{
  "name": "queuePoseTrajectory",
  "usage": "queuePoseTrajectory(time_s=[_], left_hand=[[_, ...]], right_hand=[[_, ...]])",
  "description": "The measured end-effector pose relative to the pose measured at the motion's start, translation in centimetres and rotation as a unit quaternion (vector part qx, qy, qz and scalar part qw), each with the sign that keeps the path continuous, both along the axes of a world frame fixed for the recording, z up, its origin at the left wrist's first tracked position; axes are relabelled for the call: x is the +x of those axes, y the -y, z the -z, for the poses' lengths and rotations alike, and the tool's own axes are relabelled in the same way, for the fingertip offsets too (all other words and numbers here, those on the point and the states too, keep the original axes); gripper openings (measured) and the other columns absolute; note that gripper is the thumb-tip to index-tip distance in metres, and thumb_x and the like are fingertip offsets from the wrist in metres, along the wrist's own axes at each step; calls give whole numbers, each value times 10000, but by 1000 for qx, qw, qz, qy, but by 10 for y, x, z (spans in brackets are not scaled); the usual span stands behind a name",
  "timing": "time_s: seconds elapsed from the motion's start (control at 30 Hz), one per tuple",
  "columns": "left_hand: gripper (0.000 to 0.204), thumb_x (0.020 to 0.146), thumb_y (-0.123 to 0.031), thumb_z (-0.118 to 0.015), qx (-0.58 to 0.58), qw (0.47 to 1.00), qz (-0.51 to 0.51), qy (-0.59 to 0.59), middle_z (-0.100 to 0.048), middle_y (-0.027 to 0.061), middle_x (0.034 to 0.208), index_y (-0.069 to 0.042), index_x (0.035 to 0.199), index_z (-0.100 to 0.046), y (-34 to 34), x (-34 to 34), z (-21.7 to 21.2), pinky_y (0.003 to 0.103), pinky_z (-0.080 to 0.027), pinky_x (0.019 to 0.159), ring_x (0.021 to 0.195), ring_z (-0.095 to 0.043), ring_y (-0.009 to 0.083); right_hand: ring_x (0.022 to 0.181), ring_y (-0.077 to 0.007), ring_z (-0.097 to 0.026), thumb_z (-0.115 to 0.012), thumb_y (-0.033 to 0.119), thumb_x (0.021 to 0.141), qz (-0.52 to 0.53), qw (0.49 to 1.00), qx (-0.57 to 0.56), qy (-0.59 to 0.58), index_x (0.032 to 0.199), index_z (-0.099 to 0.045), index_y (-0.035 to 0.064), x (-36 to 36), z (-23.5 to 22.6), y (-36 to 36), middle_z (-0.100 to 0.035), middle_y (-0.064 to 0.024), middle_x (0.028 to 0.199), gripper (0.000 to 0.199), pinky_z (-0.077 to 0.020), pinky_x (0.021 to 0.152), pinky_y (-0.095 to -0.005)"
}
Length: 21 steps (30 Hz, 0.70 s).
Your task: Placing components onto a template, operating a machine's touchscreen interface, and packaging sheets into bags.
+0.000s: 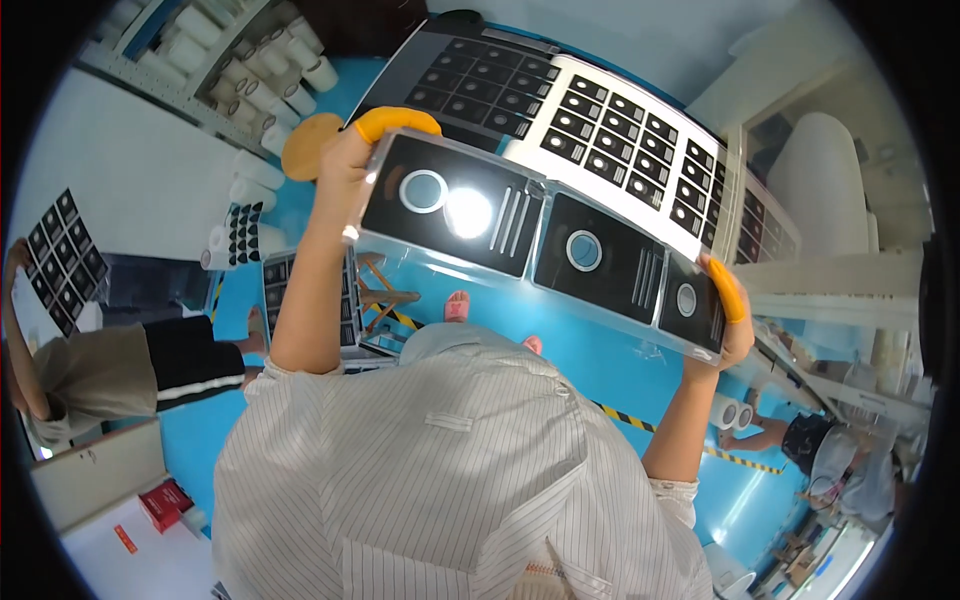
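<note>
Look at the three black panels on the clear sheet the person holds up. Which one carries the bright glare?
The black panel nearest the left hand: a white glare spot sits beside its ring. The middle panel and right-end panel show none.

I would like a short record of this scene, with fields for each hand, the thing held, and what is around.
left hand: grips the left end of the clear sheet, yellow finger covers on
right hand: grips the right end, yellow finger cover on
clear sheet: holds three black panels, each with a ring; glare on the left one
behind: large sheet of small black squares
floor: blue
nearby: crouching person at left
</note>
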<state>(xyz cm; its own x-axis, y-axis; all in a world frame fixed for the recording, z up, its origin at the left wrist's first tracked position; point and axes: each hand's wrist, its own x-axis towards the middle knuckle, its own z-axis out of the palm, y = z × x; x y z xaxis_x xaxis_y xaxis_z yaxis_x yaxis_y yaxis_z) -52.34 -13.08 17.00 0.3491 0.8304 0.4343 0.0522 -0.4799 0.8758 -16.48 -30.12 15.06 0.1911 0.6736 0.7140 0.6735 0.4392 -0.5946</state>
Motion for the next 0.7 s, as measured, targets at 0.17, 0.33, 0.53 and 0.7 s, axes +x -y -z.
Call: queuePoseTrajectory(time_s=[0.17, 0.33, 0.53, 0.7], left_hand=[[262, 898, -59, -645, -137, 984, -62, 93, -626, 68, 984, -9, 1128, -531, 6, -18, 68, 260, -538, 639, 810, -635, 121], [276, 921, -163, -635, -310, 933, -178, 32, -593, 77, 873, -1, 1092, -492, 9, -43, 166, 271, -461, 455, 573, -579, 120], [336, 855, -262, -729, -475, 861, -175, 47, -579, 34, 762, 7, 1002, -592, 40, -107, 229, 262, -375, 515, 618, -473, 96], [286, 858, -239, -725, -564, 801, -187, 74, -595, 51, 765, 28, 882, -627, 84, -172, 279, 262, -395, 520, 583, -507, 111]], right_hand=[[950, -153, -636, -579, -40, 881, -49, 966, -209, -142, 1113, -649, -53, -17, 37, -25, -685, -88, 1011, 243, -471, 880, -266], [814, -74, -579, -586, 46, 926, -79, 877, -331, -339, 1122, -629, -5, -50, 104, -68, -666, -31, 975, 207, -424, 716, -197], [967, -139, -624, -432, -21, 932, -121, 807, -432, -384, 1134, -552, -31, -119, 152, -131, -632, -95, 1064, 235, -489, 907, -249], [971, -135, -622, -430, -3, 948, -159, 798, -521, -258, 1128, -559, -21, -204, 173, -179, -636, -92, 1067, 222, -485, 894, -230]])
